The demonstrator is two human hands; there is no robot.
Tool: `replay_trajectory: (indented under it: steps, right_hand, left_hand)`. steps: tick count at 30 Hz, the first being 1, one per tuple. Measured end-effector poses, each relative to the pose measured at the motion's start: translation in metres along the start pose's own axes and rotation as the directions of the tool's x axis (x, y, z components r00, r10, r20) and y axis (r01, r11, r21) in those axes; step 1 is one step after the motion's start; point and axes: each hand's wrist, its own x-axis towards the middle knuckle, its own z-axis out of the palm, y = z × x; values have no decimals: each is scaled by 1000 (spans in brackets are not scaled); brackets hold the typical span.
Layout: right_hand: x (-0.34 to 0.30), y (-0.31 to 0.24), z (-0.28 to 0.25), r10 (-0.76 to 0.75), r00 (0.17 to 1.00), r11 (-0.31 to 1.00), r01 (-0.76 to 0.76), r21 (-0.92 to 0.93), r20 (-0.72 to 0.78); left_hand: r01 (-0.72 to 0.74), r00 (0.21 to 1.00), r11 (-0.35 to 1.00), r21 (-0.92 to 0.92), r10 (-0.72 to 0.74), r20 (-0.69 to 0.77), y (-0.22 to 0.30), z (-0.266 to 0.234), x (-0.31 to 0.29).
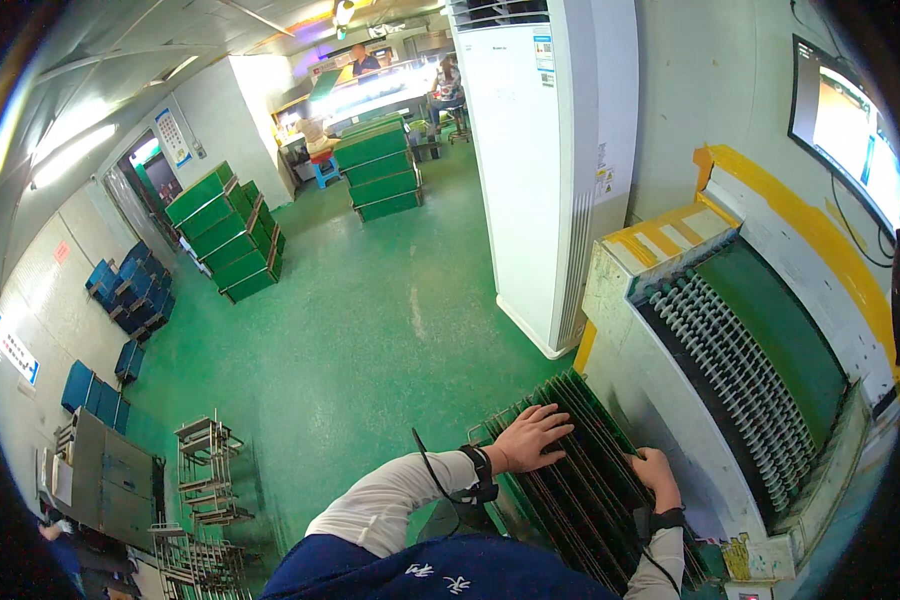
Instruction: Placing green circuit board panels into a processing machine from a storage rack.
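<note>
A wire rack (500, 425) holds several thin green boards (585, 480) standing on edge, right in front of me. My left hand (530, 437) lies flat with fingers spread on the tops of the boards at the rack's left side. My right hand (655, 470) curls over the board edges at the rack's right side, next to the white machine (660, 390). Both wrists wear dark straps. Whether the right hand pinches a single board is hidden by the fingers.
The machine has a roller conveyor (730, 360) with yellow-edged housing. A tall white air-conditioner cabinet (550, 160) stands behind the rack. Stacks of green crates (230, 235) and blue crates (130, 290) sit on the green floor; empty wire racks (205, 470) stand at lower left. People work at a far bench.
</note>
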Motion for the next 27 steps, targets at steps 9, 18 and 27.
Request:
replay_trajectory:
  steps: [9,18,27]
  right_hand:
    - [-3,-7,-3,20,1000,1000,-20,-9,7]
    - [1,-2,-2,69,997,998,-69,14,44]
    - [-2,-10,-7,93,993,995,-94,15,69]
  left_hand:
    - [-1,1000,1000,9,1,-3,0,-1,0]
    - [-1,1000,1000,17,1,7,-1,1,0]
    - [-1,1000,1000,1,1,-6,0,0,0]
